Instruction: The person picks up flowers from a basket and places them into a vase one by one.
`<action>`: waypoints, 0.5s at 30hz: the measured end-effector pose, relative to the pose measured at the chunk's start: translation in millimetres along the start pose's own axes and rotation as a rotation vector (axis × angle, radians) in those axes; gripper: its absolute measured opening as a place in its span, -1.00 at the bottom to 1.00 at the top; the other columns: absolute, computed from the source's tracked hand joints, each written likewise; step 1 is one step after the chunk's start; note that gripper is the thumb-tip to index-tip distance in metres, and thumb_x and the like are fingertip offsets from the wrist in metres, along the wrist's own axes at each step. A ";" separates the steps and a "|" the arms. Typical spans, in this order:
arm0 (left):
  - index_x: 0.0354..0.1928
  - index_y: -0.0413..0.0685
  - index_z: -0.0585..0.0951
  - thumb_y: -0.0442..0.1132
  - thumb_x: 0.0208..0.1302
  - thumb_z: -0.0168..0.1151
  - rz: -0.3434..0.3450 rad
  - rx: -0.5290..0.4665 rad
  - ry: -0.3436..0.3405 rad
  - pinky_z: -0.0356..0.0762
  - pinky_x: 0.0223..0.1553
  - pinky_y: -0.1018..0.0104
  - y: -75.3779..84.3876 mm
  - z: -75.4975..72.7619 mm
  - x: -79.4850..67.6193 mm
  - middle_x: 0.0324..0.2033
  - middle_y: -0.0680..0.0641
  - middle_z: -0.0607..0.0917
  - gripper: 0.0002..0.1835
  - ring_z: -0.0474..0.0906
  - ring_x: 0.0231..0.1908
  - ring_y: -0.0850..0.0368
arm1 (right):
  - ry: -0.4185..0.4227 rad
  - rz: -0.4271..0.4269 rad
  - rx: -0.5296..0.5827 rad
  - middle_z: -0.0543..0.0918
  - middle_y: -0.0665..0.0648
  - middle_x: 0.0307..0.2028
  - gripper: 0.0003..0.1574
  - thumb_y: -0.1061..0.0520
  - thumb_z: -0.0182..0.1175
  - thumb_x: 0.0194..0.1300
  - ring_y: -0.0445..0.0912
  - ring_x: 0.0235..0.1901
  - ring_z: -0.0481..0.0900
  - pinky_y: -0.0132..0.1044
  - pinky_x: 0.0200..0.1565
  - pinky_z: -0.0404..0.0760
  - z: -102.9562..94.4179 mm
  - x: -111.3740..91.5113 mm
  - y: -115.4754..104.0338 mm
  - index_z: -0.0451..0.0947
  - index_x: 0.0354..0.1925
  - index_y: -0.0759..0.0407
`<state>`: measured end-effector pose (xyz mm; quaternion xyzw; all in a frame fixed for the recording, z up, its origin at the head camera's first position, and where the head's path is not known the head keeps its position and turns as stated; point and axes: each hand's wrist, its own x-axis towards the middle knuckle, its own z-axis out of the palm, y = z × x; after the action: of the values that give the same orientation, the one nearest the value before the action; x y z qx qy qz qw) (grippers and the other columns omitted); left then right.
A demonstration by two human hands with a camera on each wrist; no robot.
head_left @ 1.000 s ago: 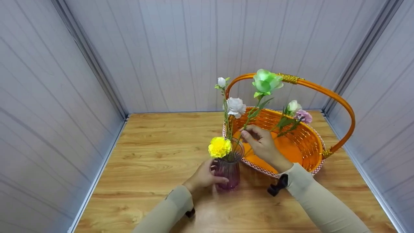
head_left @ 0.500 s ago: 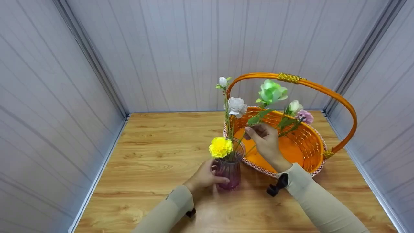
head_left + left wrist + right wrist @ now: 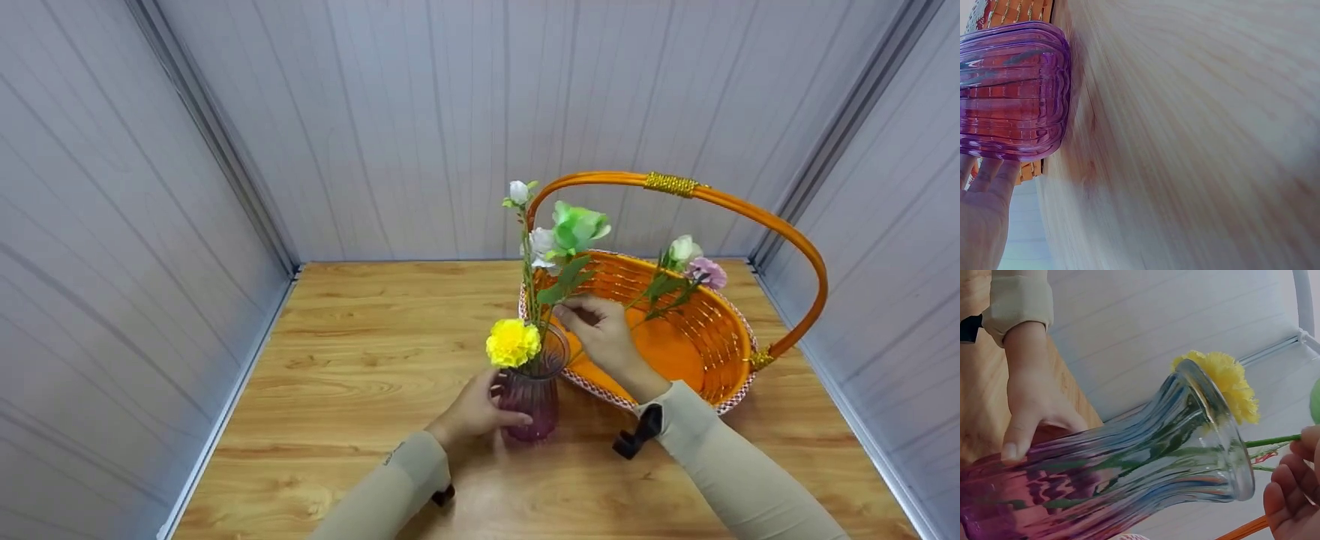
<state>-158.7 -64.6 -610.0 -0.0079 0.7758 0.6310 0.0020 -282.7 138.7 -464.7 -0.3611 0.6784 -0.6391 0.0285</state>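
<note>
My left hand grips the ribbed glass vase, purple below and clear above, thumb on its near side. The vase stands upright on the wooden table. In it are a yellow carnation leaning over the rim, a white carnation and a tall white bud. My right hand, just beyond the vase mouth, pinches the stem of a light green artificial rose. Green stems show through the glass in the right wrist view. The rose's bloom overlaps the white carnation in the head view.
An orange woven basket with a tall arched handle stands behind and right of the vase. A pale bud and a pink flower lean on its far rim. Panelled walls enclose the table.
The green rose has come down, swinging first right and then left to the white carnation. My right hand has shifted with its stem. The left hand and the vase stay put.
</note>
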 end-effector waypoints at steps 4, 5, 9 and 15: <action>0.48 0.25 0.49 -0.18 0.07 0.75 0.009 -0.009 0.003 0.53 0.51 -0.18 -0.8 1.4 -0.1 0.41 0.01 0.60 -0.08 0.51 0.44 -0.14 | 0.014 0.117 -0.016 0.86 0.13 -0.29 -0.89 0.35 0.40 0.41 -0.12 -0.36 0.72 -0.44 -0.28 0.72 -1.9 0.1 8.2 0.80 -0.16 0.43; 0.47 0.24 0.49 -0.18 0.07 0.75 0.008 -0.013 0.003 0.54 0.51 -0.17 -0.9 1.5 -0.1 0.41 0.00 0.60 -0.08 0.51 0.44 -0.14 | 0.015 0.145 -0.024 0.85 0.17 -0.29 -0.89 0.36 0.40 0.40 -0.11 -0.37 0.72 -0.43 -0.28 0.72 -3.1 0.5 10.4 0.80 -0.15 0.43; 0.45 0.15 0.50 -0.18 0.07 0.75 -0.004 -0.013 0.005 0.59 0.47 -0.15 -1.1 1.5 -0.1 0.37 -0.06 0.62 -0.12 0.54 0.41 -0.16 | -0.022 0.211 -0.051 0.83 0.18 -0.33 -0.83 0.34 0.41 0.37 -0.11 -0.40 0.69 -0.41 -0.31 0.69 -9.9 -0.4 17.8 0.79 -0.11 0.45; 0.45 0.12 0.49 -0.14 0.07 0.76 -0.004 0.018 0.007 0.57 0.49 -0.16 -1.6 -0.3 0.0 0.37 -0.07 0.63 -0.10 0.54 0.41 -0.17 | -0.098 0.277 -0.111 0.85 0.10 -0.22 -0.71 0.27 0.40 0.38 -0.17 -0.30 0.71 -0.38 -0.22 0.73 -21.9 -4.0 22.2 0.77 0.02 0.42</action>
<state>-158.7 -65.2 -611.4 -0.0116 0.7814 0.6239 0.0003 -300.7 157.6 -482.2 -0.2959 0.7539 -0.5721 0.1293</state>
